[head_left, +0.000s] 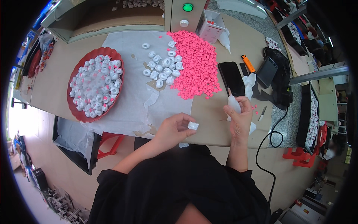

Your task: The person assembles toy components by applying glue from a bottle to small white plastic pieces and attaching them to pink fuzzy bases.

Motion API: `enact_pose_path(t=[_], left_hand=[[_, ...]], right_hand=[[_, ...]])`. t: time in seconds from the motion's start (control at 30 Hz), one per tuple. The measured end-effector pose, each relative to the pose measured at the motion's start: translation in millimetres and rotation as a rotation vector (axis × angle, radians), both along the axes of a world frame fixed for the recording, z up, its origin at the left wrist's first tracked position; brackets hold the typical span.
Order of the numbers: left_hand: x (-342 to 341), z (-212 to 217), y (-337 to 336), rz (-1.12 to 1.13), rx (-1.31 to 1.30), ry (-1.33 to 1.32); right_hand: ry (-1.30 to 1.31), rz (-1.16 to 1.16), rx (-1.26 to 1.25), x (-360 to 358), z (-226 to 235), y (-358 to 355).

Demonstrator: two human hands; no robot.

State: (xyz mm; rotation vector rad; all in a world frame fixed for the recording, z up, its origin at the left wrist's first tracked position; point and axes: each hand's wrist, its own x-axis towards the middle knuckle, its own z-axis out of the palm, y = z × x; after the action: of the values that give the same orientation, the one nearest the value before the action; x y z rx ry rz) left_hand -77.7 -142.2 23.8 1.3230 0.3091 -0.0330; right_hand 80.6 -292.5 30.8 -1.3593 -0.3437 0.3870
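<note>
Near the table's front edge, my left hand [173, 127] pinches a small white piece [192, 126] between thumb and fingers. Further right, my right hand [240, 114] is closed round a white squeeze bottle [234, 103], its thin nozzle tilted up and toward the black phone [231, 78]. Ahead of my hands lies a spread heap of small pink pieces [195, 63]. Left of that heap, a group of white ring-shaped pieces [164, 66] rests on white paper. A red scalloped tray [69, 87] at the left holds many white pieces, several with pink bits on them.
A white plastic box [211, 27] and another squeeze bottle [225, 40] stand at the back. An orange lighter [248, 64], a dark device [267, 72], a crumpled tissue [249, 85] and a small blade [263, 113] lie at the right. A black cable [262, 145] hangs over the edge.
</note>
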Motion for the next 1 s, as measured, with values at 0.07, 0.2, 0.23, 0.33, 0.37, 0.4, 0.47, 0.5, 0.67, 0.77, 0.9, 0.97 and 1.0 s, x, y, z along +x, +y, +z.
enact_pose_path(t=[0.07,0.2,0.23,0.33,0.37,0.4,0.47,0.5,0.67,0.77,0.9,0.97,1.0], left_hand=[[6.5,1.4,4.4,0.204,-0.020,-0.028],[12.7,-5.5,7.8,0.306,-0.213,-0.083],[12.8,-8.0,7.2,0.306,-0.214,-0.085],[12.3,-11.2,6.4,0.302,-0.197,-0.069],[12.0,-11.3,7.1,0.300,-0.185,-0.070],[11.9,-11.3,7.3,0.299,-0.173,-0.070],[11.9,-14.6,7.3,0.298,-0.178,-0.077],[12.1,-15.9,7.6,0.297,-0.183,-0.084],[10.9,-15.7,8.6,0.290,-0.193,-0.086],[11.1,-14.6,8.1,0.295,-0.189,-0.105],[9.2,-15.0,11.5,0.237,-0.150,-0.131],[10.0,-16.3,9.0,0.265,-0.155,-0.140],[9.9,-16.6,8.5,0.290,-0.162,-0.151]], right_hand=[[-0.008,0.016,-0.078,3.7,12.1,3.3],[-0.318,0.114,-0.427,17.2,1.7,2.0],[-0.320,0.114,-0.427,17.8,2.8,4.1],[-0.398,0.112,-0.635,18.4,7.6,15.0],[-0.632,0.169,-0.652,20.6,9.2,19.1],[-0.866,0.226,-0.664,21.9,10.0,22.0],[-0.897,0.218,-0.708,23.6,6.2,28.3],[-0.928,0.208,-0.751,24.4,4.3,30.5],[-1.036,0.209,-0.771,23.5,2.7,34.8],[-0.936,0.199,-0.688,19.9,5.0,33.3],[-0.301,0.257,-0.437,-1.7,15.0,27.5],[-0.155,0.260,-0.331,-16.8,11.7,28.8],[-0.010,0.259,-0.227,-24.1,9.6,30.7]])
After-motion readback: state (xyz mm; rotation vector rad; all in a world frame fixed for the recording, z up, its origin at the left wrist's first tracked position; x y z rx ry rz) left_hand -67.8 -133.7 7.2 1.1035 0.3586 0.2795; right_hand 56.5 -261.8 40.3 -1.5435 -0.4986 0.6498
